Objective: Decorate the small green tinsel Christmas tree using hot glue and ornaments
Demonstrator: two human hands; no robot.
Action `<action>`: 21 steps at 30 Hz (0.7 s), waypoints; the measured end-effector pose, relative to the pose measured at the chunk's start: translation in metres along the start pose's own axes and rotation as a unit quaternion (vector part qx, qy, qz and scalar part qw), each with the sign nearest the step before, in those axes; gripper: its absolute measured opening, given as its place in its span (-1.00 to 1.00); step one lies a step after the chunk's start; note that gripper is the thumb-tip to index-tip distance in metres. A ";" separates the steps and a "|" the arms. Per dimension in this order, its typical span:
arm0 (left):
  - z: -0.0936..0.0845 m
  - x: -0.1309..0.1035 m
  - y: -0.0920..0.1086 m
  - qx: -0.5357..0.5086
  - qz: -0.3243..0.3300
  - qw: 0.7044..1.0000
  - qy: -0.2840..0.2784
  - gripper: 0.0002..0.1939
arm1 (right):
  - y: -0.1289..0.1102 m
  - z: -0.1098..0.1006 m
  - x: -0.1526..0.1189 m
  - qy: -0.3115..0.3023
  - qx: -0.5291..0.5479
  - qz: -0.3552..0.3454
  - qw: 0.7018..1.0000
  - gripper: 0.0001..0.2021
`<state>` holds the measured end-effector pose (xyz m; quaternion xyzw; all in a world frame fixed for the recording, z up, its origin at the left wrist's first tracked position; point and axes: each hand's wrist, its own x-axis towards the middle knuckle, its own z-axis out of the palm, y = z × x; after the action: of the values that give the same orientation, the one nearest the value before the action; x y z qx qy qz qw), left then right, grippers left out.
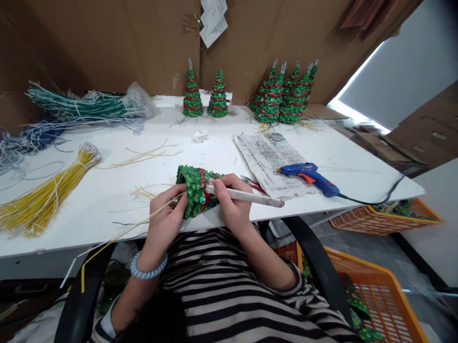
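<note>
A small green glittery Christmas tree ornament with red garland lies on its side just above the table's front edge. My left hand is closed around its wide base end. Yellow and white wires trail from that hand down past the table edge. My right hand grips a white pen-like stick with a dark back end; its front end touches the tree near the red garland. The tree's narrow tip is hidden behind my right hand. Red-handled pliers or scissors, partly covered, lie beside that hand.
A blue glue gun rests on folded newspaper, its cord running right. Bundles of yellow wires and green wires lie left. Several finished trees stand at the back. Orange crates sit below, right.
</note>
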<state>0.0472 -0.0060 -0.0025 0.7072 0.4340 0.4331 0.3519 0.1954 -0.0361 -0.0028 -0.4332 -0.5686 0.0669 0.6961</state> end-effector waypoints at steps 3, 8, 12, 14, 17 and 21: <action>-0.001 0.000 0.000 0.006 0.001 1.000 0.001 -0.69 | 0.000 0.000 0.000 0.001 0.001 0.000 1.000 -0.73; -0.001 -0.001 -0.001 0.012 0.004 1.000 0.004 -0.69 | 0.000 -0.001 0.000 0.002 -0.003 -0.004 1.000 -0.73; 0.000 -0.001 -0.002 0.014 0.002 1.000 0.006 -0.68 | 0.001 -0.001 -0.001 0.003 -0.004 -0.003 1.000 -0.73; 0.000 -0.001 -0.002 0.014 0.001 1.000 0.007 -0.68 | 0.000 0.000 -0.001 0.004 -0.003 -0.003 1.000 -0.74; 0.001 -0.001 -0.002 0.012 0.002 1.000 0.007 -0.68 | 0.000 0.000 0.000 0.004 -0.001 -0.004 1.000 -0.74; 0.000 -0.001 -0.002 0.009 0.003 1.000 0.005 -0.68 | 0.000 0.000 0.000 0.004 -0.002 -0.006 1.000 -0.75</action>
<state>0.0465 -0.0064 -0.0046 0.7094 0.4378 0.4339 0.3418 0.1954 -0.0361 -0.0026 -0.4318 -0.5686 0.0601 0.6976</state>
